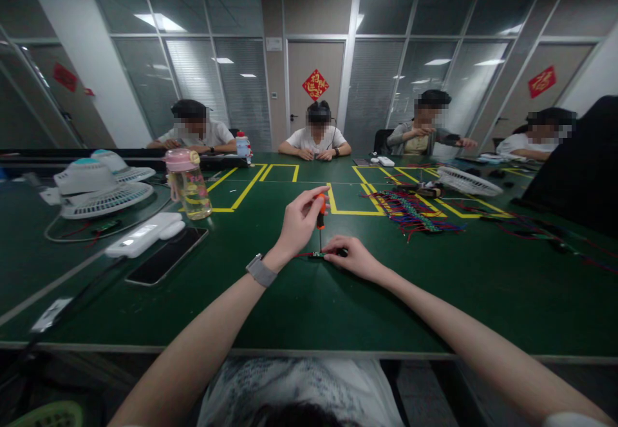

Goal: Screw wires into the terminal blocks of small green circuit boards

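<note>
My left hand (303,218) is closed round the orange and black handle of a screwdriver (321,219), held upright. The screwdriver's thin shaft points straight down, and its tip meets a small green circuit board (316,255) on the table. A red wire runs out from the board's left side. My right hand (355,256) rests on the table with thumb and fingers pinching the board's right end. Something dark shows inside the curl of its fingers; I cannot make out what it is.
Left on the green table (270,311) are a phone (168,256), a white power strip (142,234), a pink-lidded bottle (193,185) and white fans (103,189). A bundle of wired boards (418,211) lies to the right, before a fan grille (468,181). Several people sit opposite.
</note>
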`<state>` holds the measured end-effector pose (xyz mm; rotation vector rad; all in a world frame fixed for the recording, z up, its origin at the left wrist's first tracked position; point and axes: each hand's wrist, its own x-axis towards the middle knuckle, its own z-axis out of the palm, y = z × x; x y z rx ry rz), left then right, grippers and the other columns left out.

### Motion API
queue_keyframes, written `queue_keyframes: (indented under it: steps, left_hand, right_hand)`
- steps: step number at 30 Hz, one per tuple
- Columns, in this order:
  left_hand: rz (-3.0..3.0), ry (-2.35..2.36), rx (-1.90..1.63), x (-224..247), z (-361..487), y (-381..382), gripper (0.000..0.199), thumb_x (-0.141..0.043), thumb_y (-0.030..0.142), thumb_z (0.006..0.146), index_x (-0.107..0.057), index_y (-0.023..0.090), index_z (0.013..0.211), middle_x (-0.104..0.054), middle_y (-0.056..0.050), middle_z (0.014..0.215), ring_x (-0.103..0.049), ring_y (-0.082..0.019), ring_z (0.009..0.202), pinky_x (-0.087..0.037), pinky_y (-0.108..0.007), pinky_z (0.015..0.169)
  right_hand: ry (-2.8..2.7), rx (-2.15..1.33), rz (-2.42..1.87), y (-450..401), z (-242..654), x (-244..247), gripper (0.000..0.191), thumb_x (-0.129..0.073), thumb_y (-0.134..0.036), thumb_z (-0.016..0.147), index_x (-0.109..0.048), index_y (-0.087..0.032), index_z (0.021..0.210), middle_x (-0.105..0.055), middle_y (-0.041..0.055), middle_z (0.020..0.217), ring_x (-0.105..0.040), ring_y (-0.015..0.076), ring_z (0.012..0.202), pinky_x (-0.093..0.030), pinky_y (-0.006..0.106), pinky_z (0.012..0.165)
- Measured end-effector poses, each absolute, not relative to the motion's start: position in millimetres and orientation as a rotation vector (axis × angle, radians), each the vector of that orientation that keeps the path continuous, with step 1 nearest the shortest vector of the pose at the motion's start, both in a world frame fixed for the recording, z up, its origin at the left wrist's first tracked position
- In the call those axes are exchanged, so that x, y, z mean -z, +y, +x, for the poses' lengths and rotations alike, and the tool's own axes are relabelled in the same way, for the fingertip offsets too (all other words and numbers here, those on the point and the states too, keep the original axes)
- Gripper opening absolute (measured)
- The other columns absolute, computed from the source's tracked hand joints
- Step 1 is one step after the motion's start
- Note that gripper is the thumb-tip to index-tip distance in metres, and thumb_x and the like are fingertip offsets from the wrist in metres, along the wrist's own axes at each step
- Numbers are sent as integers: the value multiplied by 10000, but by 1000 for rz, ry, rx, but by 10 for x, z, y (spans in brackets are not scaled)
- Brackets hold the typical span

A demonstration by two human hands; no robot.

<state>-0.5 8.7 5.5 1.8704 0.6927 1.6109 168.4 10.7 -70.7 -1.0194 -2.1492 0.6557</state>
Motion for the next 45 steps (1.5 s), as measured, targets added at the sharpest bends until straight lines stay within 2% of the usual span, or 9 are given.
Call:
queue_keyframes:
  steps: [4,9,14,20,25,30,35,40,45]
  left_hand:
    - [1941,807,-1711,-45,-10,89,192,-599,308,851,-690,220,997,-563,-41,960,-592,-127,848,-518,-227,729]
    - [1851,663,-1595,-55,-6,79,278,-466,302,923,-646,215,1116,-592,-66,1043,-621,-130,835,-545,-261,720]
    - [1906,770,-1698,-43,-1,75,198,-630,311,825,-692,208,983,-555,-45,958,-598,-128,829,-531,-227,706]
    - [1841,639,-1570,-58,5,52,275,-464,289,920,-641,195,1108,-588,-65,1020,-623,-124,812,-543,-241,701]
    - [1932,792,-1701,-52,3,57,177,-622,286,832,-695,209,973,-549,-43,971,-591,-129,863,-515,-219,732]
    - [1846,637,-1567,-46,3,70,284,-450,285,929,-637,212,1131,-593,-59,1008,-614,-123,815,-530,-244,703]
    - [1940,775,-1704,-35,-5,72,185,-621,291,837,-697,226,992,-553,-39,964,-579,-131,874,-504,-234,756]
    - [1831,656,-1602,-43,1,76,283,-466,287,922,-646,214,1127,-588,-65,1042,-611,-130,848,-529,-254,727]
    - [1872,773,-1712,-42,-3,79,195,-626,284,828,-693,198,989,-578,-37,917,-592,-120,798,-513,-226,705]
  right_hand:
    - [-2120,-681,-1027,113,1684,713,178,-669,-218,779,-735,-150,930,-659,51,827,-603,144,703,-477,272,684]
    - [-2120,-684,-1021,119,1691,718,157,-680,-232,772,-739,-152,893,-661,53,829,-602,150,709,-483,282,691]
    - [-2119,-693,-1016,121,1696,722,151,-675,-237,779,-740,-151,885,-667,60,852,-607,154,724,-489,291,712]
    - [-2123,-690,-1009,125,1696,727,151,-670,-220,784,-739,-146,896,-662,59,843,-605,152,723,-485,283,707]
    - [-2130,-668,-1002,138,1699,743,150,-675,-222,781,-739,-142,890,-654,55,813,-603,155,717,-477,281,693]
    - [-2120,-681,-1002,152,1701,760,151,-679,-218,772,-739,-142,887,-654,56,820,-606,157,718,-484,284,697]
    - [-2111,-699,-989,160,1704,769,151,-685,-214,766,-739,-150,892,-649,47,812,-610,152,714,-487,285,709]
    - [-2114,-699,-999,151,1699,756,170,-687,-208,764,-739,-140,911,-654,55,826,-607,156,722,-488,292,721]
    - [-2121,-699,-1005,136,1695,733,161,-683,-217,772,-741,-143,903,-661,62,842,-609,160,734,-486,293,722]
